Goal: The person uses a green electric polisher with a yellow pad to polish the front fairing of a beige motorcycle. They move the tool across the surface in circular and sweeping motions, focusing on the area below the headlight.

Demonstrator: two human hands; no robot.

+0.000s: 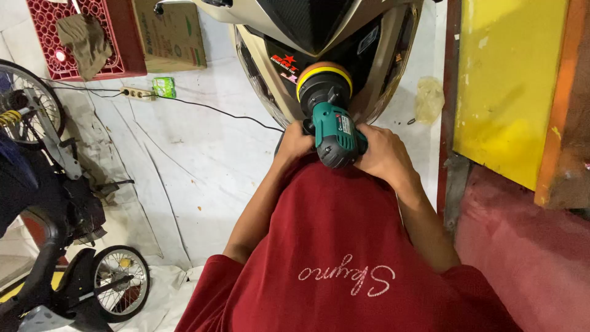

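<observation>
Both hands gripping the green polisher [335,132]: left hand [294,142] and right hand [382,154] closed around its body from either side. Yellow-rimmed orange pad [324,75] pressing against the motorcycle's black-and-beige fairing [375,46]. Black power cord [209,109] lying across the white floor [184,160].

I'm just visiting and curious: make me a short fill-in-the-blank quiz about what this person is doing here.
1. Both hands, the left hand and the right hand, grip a green and black power ____.
2. The tool's round pad has a rim coloured ____ and is held at the scooter's front panel.
3. A brown rag lies on a crate coloured ____.
4. A black cable runs across the ____ floor covering.

Missing words: polisher; yellow; red; white
</observation>
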